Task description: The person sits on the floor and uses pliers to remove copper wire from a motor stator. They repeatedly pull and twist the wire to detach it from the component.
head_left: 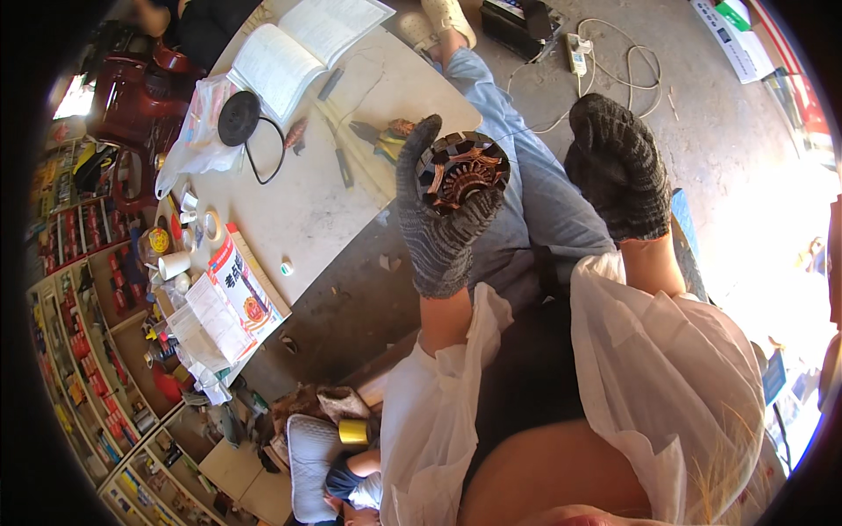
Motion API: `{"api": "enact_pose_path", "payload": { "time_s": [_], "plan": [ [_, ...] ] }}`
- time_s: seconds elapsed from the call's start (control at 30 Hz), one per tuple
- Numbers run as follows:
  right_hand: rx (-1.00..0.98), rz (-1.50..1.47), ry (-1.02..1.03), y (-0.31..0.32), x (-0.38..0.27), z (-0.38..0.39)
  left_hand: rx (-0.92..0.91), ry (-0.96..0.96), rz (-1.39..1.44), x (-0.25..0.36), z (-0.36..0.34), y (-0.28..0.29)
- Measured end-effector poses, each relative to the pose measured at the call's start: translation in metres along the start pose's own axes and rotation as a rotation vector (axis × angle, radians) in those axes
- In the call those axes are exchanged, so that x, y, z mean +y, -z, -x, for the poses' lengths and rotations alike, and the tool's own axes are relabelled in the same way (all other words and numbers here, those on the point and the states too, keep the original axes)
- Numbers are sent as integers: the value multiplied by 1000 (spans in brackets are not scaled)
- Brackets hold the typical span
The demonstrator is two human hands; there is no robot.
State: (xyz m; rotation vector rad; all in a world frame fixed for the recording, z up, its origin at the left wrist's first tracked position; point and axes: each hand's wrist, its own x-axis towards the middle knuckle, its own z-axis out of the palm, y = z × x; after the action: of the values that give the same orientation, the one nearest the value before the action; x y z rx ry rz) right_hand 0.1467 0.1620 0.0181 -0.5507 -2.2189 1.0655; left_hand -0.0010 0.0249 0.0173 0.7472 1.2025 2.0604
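Shelves (83,351) packed with small boxes, left of the table (307,228). On the table's left side, near end: a red-and-white booklet (235,285); farther up that side, a plastic bag (203,131). Black disc (239,119) with a looped cord just beside the bag. Open notebook (276,66) at the table's far end. Toward the table's right edge, a slim dark tool (342,167) and yellow-handled pliers (386,147).

Left hand (443,232), knit glove, just off the table's right edge: a half-closed curve, fingers up one side, thumb across the lower front. It has hold of a round copper-wound core (465,171), which sits in that curve beside the table's right-hand corner. Core's flat face is turned up to view; outline round, no long side to speak of; its axis seems to point roughly at the wearer's head.

Power strip (576,54) on the floor, right of the table's far end.

Right hand (618,162), also gloved, well right of the table and apart from the core: fingers bent inward, tips hidden; cannot tell whether they pinch anything. A thin line (526,131) runs from the core's upper right toward this hand; wire or floor cable, unclear. Core lies left of the right hand, level with it; left hand nearer.
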Motion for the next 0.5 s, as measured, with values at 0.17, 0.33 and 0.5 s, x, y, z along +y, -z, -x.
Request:
{"api": "enact_pose_path", "payload": {
  "time_s": [0.17, 0.33, 0.5],
  "plan": [
    [41, 1176, 447, 7, -18, -6, 121, 229, 78, 5, 0, -13],
    [37, 1362, 603, 13, -21, -10, -111, -342, -985, -11, 0, -4],
    [584, 3000, 794, 11, -7, -27, -110, -455, -1223, -13, 2, 5]
  ]
}}
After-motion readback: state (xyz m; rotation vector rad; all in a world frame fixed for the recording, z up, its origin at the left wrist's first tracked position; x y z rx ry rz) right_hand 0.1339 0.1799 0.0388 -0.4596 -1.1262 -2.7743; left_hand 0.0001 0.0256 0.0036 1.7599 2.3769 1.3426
